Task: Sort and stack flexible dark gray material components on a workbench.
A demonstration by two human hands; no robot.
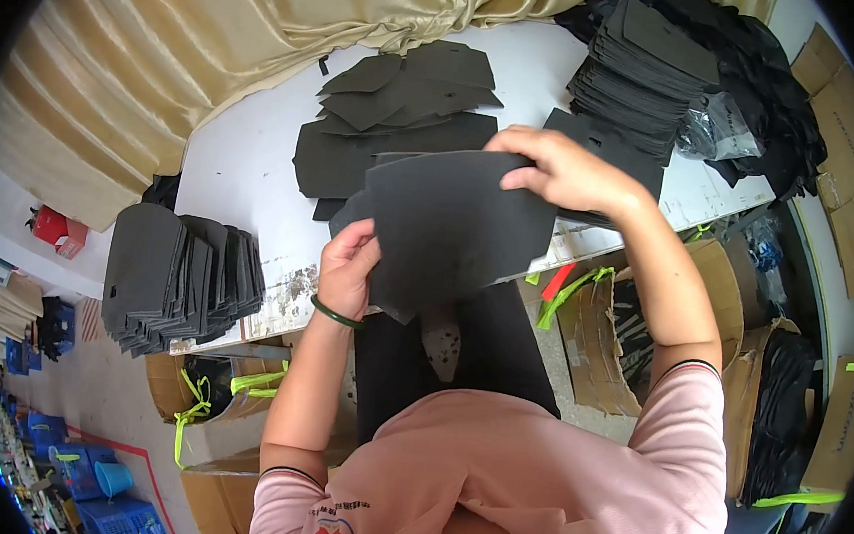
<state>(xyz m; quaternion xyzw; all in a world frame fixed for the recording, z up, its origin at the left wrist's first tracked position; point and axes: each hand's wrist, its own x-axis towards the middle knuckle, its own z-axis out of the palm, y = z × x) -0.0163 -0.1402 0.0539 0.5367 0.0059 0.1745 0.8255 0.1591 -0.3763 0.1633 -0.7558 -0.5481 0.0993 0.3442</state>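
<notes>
Between my two hands I hold a black sheet (461, 220), flat and stiff-looking, raised over the table's front edge. My left hand (349, 264) pinches its left edge, with a dark green bangle on the wrist. My right hand (565, 167) grips the top right edge, thumb in front and fingers behind. Whether one sheet or more are in my hands, I cannot tell. Just behind lies a loose, overlapping pile of similar black sheets (400, 94) on the white table (245, 152). Part of that pile is hidden by the held sheet.
A leaning stack of black sheets (170, 277) stands at the table's left corner, a tall stack (643, 73) at the back right. Beside it are a clear plastic bag (724, 130) and black cloth (782, 94). Cardboard boxes (596, 346) stand below the table; a gold curtain (215, 29) hangs behind.
</notes>
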